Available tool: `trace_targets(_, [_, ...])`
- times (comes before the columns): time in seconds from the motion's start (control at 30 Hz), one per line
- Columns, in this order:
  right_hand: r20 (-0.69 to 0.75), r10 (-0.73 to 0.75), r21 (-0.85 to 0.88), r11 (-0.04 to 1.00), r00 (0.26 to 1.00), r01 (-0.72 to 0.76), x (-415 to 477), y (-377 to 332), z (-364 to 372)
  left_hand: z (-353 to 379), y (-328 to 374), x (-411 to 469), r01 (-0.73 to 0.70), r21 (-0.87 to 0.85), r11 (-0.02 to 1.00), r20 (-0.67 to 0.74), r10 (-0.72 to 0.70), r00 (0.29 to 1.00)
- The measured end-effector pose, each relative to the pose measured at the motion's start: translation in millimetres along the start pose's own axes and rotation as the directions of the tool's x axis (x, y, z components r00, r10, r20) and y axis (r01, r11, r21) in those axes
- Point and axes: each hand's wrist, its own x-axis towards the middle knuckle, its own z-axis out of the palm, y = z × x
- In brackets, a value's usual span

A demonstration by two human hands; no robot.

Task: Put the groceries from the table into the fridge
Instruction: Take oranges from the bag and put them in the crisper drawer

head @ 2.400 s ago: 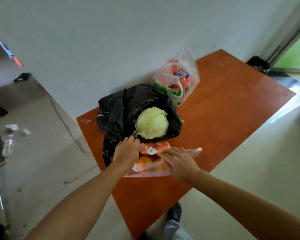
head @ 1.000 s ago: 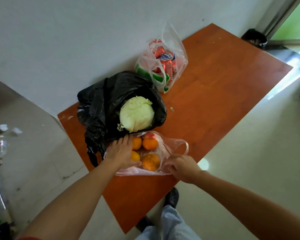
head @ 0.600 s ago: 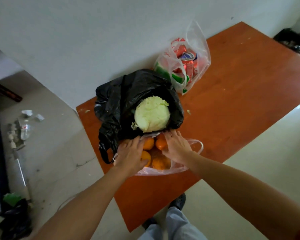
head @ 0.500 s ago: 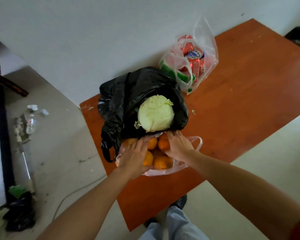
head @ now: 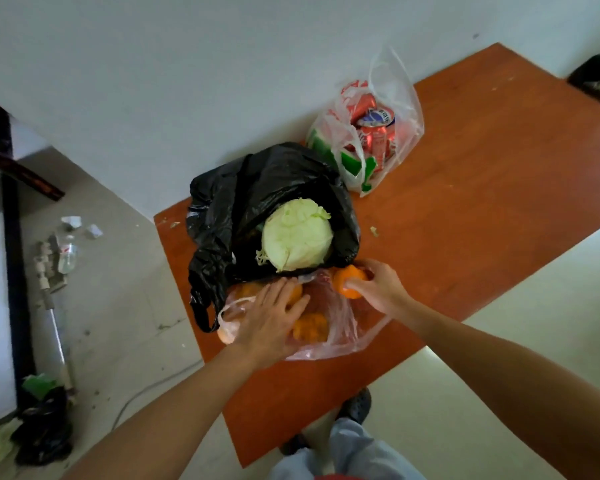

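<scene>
right grip (head: 374, 289): I had fingers closed round an orange (head: 347, 282) | left grip (head: 274, 318): spread flat on clear bag of oranges (head: 340, 327), holding nothing | bag at counter (head: 482, 202) near edge, touching black cabbage bag (head: 257, 188)

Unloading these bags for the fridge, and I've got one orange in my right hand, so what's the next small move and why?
Probably lift the orange clear with your right hand, since the fingers already wrap it at the mouth of the clear bag. Your left hand lies flat on the other oranges, pinning the bag to the table, so it should not drag along.
</scene>
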Motion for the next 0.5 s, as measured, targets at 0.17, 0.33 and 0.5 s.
trace_targets(0.17, [-0.030, 0.005, -0.176, 0.984, 1.000, -0.010, -16, 18, -20, -5, 24, 17, -0.168, 0.086, 0.982, 0.017, 0.167, 0.986])
trace_targets(0.33, [0.055, -0.043, -0.455, 0.888, 0.998, 0.064, -43, 44, -12, 6, 32, 29, -0.166, 0.110, 0.980, 0.187, 0.144, 0.972])
trace_targets(0.5, [-0.036, -0.107, -0.662, 0.747, 0.994, 0.057, -47, 53, 3, 12, 43, 30, -0.110, 0.028, 0.994, 0.192, 0.103, 0.976])
